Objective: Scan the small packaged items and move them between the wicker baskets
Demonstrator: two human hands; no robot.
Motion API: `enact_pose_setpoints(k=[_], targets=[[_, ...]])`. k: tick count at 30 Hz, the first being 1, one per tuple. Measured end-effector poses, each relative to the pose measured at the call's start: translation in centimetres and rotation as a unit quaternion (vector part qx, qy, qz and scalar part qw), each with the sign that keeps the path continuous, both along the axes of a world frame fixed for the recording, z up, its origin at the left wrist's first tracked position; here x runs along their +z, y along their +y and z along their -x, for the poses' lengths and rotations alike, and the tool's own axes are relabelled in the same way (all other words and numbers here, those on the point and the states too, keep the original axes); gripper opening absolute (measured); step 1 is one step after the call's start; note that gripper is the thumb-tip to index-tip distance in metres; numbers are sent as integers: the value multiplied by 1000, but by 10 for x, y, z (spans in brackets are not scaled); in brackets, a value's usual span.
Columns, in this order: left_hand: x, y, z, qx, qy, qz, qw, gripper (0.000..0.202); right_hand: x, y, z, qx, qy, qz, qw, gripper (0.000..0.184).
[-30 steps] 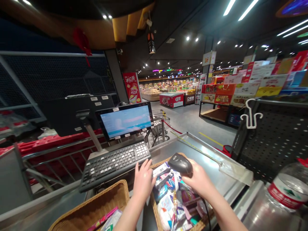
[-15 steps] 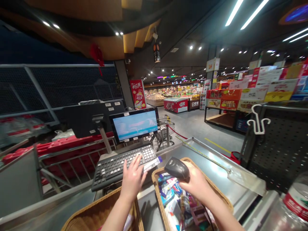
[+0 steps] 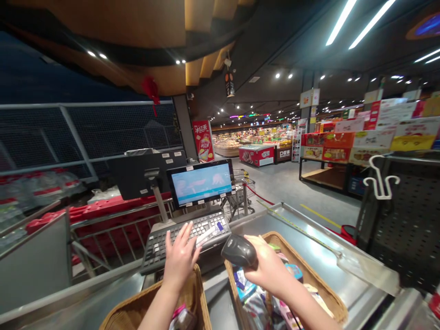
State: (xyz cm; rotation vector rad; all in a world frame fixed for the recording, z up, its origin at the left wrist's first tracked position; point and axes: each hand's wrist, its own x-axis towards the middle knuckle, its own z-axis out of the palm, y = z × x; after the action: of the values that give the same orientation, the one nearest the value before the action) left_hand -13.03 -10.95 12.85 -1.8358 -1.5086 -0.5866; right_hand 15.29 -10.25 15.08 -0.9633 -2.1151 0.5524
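My left hand [image 3: 181, 256] is over the keyboard [image 3: 158, 245] with its fingers stretched toward the keys. Between its thumb and palm side it holds a slim white packet [image 3: 206, 236] with a blue-purple end; the packet's kind is not clear. In my right hand [image 3: 266, 263] is a black barcode scanner [image 3: 239, 250], gripped by its handle, its head pointing left. Scanner and hand are above a wicker basket [image 3: 335, 308] of mixed small packaged goods [image 3: 256, 307]. A second wicker basket [image 3: 118, 310] lies below my left forearm, with a few packets [image 3: 183, 316] inside.
A lit screen [image 3: 202, 183] stands behind the keyboard. The metal counter [image 3: 302, 229] runs to the right. A white hook [image 3: 381, 178] hangs on a black perforated rack [image 3: 412, 220]. Metal railings [image 3: 120, 245] and shopping carts [image 3: 245, 183] are beyond.
My left hand has shifted left over the keyboard with the white packet. The scanner has moved left and slightly down in my right hand. The view has turned a little left.
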Motion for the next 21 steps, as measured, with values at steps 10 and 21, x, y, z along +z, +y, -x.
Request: enact_pose_setpoints(k=[10, 21], targets=[[-3, -11, 9, 14, 7, 4, 1000, 17, -8, 1, 19, 26, -4, -7, 1000, 45], [-7, -13, 17, 34, 16, 15, 999, 17, -14, 6, 24, 26, -9, 0, 1000, 45]])
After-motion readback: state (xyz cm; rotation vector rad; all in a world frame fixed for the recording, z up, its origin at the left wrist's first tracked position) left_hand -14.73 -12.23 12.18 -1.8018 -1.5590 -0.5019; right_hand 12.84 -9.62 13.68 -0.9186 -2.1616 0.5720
